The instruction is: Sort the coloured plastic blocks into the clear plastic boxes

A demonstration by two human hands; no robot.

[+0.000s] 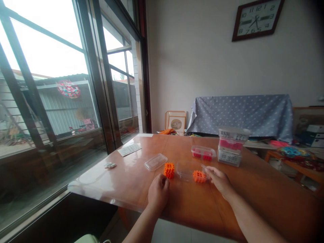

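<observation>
My right hand (218, 179) pinches the right rim of a clear plastic container (184, 172) on the table. An orange openwork block (199, 176) is in the container's right end, close to my fingers. A second orange openwork block (169, 170) stands left of the container. Just in front of that block is my left hand (159, 190), its fingers curled closed. What the left fingers hold, if anything, is hidden, and I cannot tell whether they touch the block. A clear plastic lid (156, 162) lies flat behind and left of the standing block.
Farther back on the brown table (136, 184) is a clear box with red pieces (203, 154). Stacked boxes (230, 147) stand right of it. A printed sheet (129, 149) and a small whitish bundle (110, 165) lie left, by the window.
</observation>
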